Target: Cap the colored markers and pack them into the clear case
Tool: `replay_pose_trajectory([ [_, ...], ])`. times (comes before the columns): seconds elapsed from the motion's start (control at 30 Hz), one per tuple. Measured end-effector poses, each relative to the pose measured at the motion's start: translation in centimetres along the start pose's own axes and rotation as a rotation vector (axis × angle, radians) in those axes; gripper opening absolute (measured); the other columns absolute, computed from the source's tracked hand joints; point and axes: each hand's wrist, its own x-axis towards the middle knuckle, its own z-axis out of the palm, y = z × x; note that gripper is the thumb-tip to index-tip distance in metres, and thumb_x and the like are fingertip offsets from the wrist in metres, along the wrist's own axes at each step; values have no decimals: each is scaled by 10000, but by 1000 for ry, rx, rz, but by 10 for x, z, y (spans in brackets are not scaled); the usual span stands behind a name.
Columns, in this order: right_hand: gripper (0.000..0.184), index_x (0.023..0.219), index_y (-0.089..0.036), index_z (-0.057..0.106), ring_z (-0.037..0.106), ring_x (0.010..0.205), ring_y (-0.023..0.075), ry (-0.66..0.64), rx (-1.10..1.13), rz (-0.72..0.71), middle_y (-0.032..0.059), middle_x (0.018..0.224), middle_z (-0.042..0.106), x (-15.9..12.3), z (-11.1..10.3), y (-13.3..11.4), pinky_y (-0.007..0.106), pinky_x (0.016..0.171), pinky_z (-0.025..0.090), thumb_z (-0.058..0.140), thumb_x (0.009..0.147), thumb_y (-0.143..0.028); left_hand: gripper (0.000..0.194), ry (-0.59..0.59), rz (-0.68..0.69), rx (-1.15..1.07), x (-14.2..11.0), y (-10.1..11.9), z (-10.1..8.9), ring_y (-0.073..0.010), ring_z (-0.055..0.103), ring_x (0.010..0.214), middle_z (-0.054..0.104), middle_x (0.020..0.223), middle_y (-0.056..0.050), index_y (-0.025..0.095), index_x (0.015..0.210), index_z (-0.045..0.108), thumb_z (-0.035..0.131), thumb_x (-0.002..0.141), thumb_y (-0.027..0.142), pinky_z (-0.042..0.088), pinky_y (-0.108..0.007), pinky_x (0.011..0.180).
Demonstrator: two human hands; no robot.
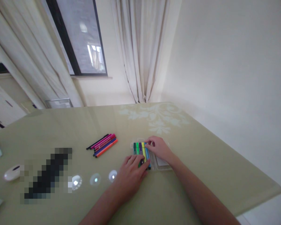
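The row of markers (140,150) lies flat in the clear case (154,166), long axis running away from me, far ends leaning slightly to L. My L hand (131,175) comes from below, palm down, fingers bent over the near ends, thumb apart from them. My R hand (160,150) reaches in from R w/ wrist bent; thumb & forefinger are at the far end of the blue marker (147,153), but if they pinch it, I cannot tell. Loose pens (105,145) lie L of my L fingers.
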Motion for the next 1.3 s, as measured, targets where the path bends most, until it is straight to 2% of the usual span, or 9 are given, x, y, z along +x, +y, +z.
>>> replay_pose_trajectory([
  [0.1, 166, 1012, -185, 779, 625, 751, 167, 19, 42, 24, 44, 852, 738, 1, 0, 3, 284, 728, 465, 684, 881, -222, 386, 61, -53, -75, 1, -16, -6, -233, 583, 1193, 641, 1321, -71, 273, 1422, 542, 502, 1042, 328, 471, -405, 1023],
  [0.23, 198, 1054, -176, 762, 631, 763, 167, 59, 55, 39, 53, 885, 738, 2, -2, 4, 292, 731, 470, 653, 904, -244, 307, 211, -449, 138, -3, -55, -23, -273, 591, 1118, 664, 1201, -114, 197, 1214, 673, 430, 1042, 272, 482, -423, 969],
  [0.3, 193, 1043, -179, 761, 635, 768, 167, 66, 64, 34, 53, 886, 739, 2, -2, 3, 294, 736, 472, 642, 909, -248, 313, 186, -636, 332, -8, -73, -30, -320, 573, 1116, 646, 1196, -154, 157, 1221, 668, 458, 1007, 247, 477, -461, 943],
  [0.37, 185, 1027, -183, 763, 638, 769, 167, 68, 73, 28, 50, 873, 739, 2, -2, 2, 296, 739, 473, 635, 909, -248, 291, 123, -714, 446, -13, -84, -33, -336, 566, 1077, 640, 1143, -164, 145, 1175, 676, 480, 984, 245, 480, -463, 899],
  [0.5, 176, 1005, -185, 767, 636, 758, 173, 65, 89, 28, 46, 844, 735, 2, -3, 0, 303, 732, 468, 635, 907, -248, 216, 82, -682, 438, -15, -89, -30, -324, 570, 1058, 643, 1109, -156, 145, 1077, 666, 495, 989, 243, 477, -436, 883],
  [0.67, 176, 965, -199, 777, 626, 737, 175, 83, 156, 31, 42, 832, 737, 1, -1, -7, 301, 711, 459, 647, 916, -308, 195, 109, -572, 186, -5, -75, -23, -313, 606, 1001, 686, 1009, -119, 168, 988, 633, 451, 1015, 232, 473, -459, 882],
  [0.9, 273, 913, -196, 771, 643, 720, 168, -80, 658, 8, 27, 809, 738, -5, 3, -35, 283, 683, 483, 692, 896, -457, 123, 373, -405, -381, 2, -31, -18, -199, 628, 872, 643, 974, -28, 231, 1021, 595, 516, 1018, 326, 527, -320, 776],
  [1.17, 343, 889, -187, 722, 674, 779, 170, -64, 953, 100, 36, 833, 750, -7, 4, -47, 282, 729, 498, 783, 807, -515, 111, 443, -349, -466, 2, -14, -18, -148, 607, 770, 608, 974, -18, 233, 1080, 612, 575, 984, 273, 549, -270, 710],
  [1.3, 328, 909, -193, 694, 691, 770, 169, -50, 1123, 153, 49, 869, 762, -7, 6, -46, 276, 713, 495, 789, 802, -488, 187, 469, -282, -487, 4, -12, -16, -150, 633, 826, 627, 1057, -42, 238, 1161, 607, 567, 979, 233, 572, -281, 759],
])
